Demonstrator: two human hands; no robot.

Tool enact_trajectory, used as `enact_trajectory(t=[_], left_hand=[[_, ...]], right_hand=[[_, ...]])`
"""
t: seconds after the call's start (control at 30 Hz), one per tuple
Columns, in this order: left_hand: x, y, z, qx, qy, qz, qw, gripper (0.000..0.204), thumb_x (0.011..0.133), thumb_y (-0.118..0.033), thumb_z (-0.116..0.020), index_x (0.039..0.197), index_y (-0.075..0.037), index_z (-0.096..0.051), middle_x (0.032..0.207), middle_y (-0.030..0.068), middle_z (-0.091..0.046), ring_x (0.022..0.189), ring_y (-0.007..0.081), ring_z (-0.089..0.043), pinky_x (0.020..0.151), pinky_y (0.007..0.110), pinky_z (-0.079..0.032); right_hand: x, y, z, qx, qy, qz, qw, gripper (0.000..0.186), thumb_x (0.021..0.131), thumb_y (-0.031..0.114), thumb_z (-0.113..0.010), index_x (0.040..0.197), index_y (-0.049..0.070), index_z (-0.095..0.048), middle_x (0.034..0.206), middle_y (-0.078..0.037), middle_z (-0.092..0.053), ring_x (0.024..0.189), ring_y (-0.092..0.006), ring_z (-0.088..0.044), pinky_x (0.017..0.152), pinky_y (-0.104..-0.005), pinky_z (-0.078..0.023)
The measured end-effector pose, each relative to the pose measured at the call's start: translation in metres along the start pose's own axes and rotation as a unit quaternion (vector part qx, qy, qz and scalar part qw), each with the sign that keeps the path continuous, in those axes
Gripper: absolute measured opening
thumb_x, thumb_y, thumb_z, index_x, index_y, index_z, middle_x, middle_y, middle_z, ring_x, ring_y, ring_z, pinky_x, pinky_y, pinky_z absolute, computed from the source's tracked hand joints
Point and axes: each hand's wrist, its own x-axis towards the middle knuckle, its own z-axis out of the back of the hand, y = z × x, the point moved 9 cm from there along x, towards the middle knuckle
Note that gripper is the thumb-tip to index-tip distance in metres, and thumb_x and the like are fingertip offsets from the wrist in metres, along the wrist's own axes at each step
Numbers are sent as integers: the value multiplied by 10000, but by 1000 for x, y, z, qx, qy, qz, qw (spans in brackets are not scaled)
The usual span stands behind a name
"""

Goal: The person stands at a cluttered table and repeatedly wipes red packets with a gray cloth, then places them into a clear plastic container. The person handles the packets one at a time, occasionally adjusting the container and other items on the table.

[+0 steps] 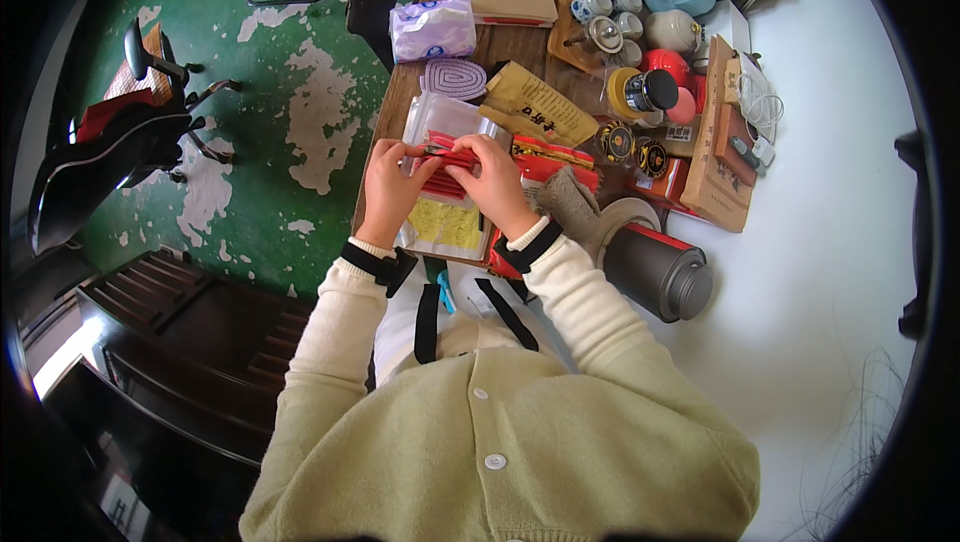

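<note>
Both of my hands meet over the near left part of the wooden table, at a clear plastic box (450, 114). Between their fingertips is a small, slim red packet (440, 150). My left hand (388, 192) pinches its left end; my right hand (497, 182) grips it from the right with thumb and fingers. Just below the fingers lie several similar red packets (443, 188) side by side. Nearer to me is a yellow crinkled sheet (445, 225) in a pale tray-like frame. The fingers partly cover the held packet, so its exact kind is unclear.
Behind the box sit a coiled purple mat (454, 79) and a purple tissue pack (433, 30). To the right are a kraft paper bag (540, 104), a red package (553, 154), a grey cloth (570, 200) and a dark flask (655, 272). Small cups (592, 5) and jars stand farther back.
</note>
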Motion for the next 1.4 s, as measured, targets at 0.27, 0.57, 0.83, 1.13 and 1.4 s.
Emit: enact_trajectory(t=[0.27, 0.57, 0.83, 1.13, 1.4], left_hand=[[-3, 18, -1, -12, 3, 83, 996, 263, 786, -213, -855, 914, -13, -742, 978, 118, -616, 875, 270, -629, 755, 353, -513], [-8, 12, 1, -27, -12, 31, 999, 279, 798, -219, -862, 955, -43, -712, 985, 74, -607, 812, 191, -587, 703, 304, -500], [-11, 22, -9, -33, -8, 87, 996, 393, 801, -196, -862, 1044, -19, -609, 957, 93, -643, 799, 203, -591, 716, 318, -508], [-12, 5, -4, 9, -12, 46, 999, 388, 827, -210, -826, 1161, -76, -682, 946, 102, -622, 859, 253, -617, 760, 346, -503], [-16, 3, -3, 9, -4, 65, 998, 330, 820, -197, -822, 1125, -88, -760, 966, 101, -632, 892, 273, -636, 783, 351, -510]], right_hand=[[2, -8, -9, 1, 19, 11, 1000, 180, 873, 133, -736, 1026, 50, -692, 1096, -96, -681, 984, -299, -658, 845, -372, -512], [-3, 5, -4, -106, -14, 50, 993, 181, 916, 206, -684, 1035, 81, -739, 1058, -58, -721, 982, -263, -663, 900, -390, -451], [3, 4, -5, -99, 8, 51, 994, 164, 913, 202, -681, 980, 74, -760, 951, -75, -738, 899, -274, -680, 820, -402, -481], [4, 3, -8, -121, 36, 78, 989, 184, 921, 217, -670, 1029, 97, -759, 1002, -71, -749, 915, -257, -681, 874, -396, -455], [2, 15, -9, -162, 60, 92, 981, 189, 943, 199, -629, 1069, 122, -748, 1002, -42, -736, 936, -245, -675, 890, -390, -445]])
